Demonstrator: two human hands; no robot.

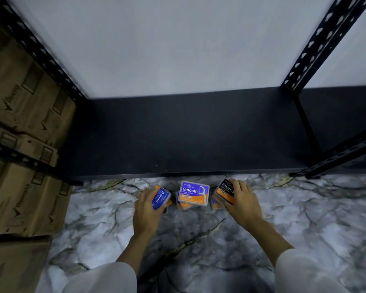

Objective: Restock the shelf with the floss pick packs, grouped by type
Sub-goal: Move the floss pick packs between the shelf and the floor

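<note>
With the left hand curled round the blue "Round" floss pick pack at nine o'clock of the pile and the right hand gripping the black-and-orange "Charcoal" floss pick pack at three o'clock, the sound course is probably to lift both cleanly and set them well apart on the bare black metal shelf at twelve o'clock, leaving room between for a third group. The packs are small flat plastic boxes with bold labels; the purple-and-orange "Smooth" floss pick pack lies between the hands on the grey marbled floor, others half hidden beneath.
</note>
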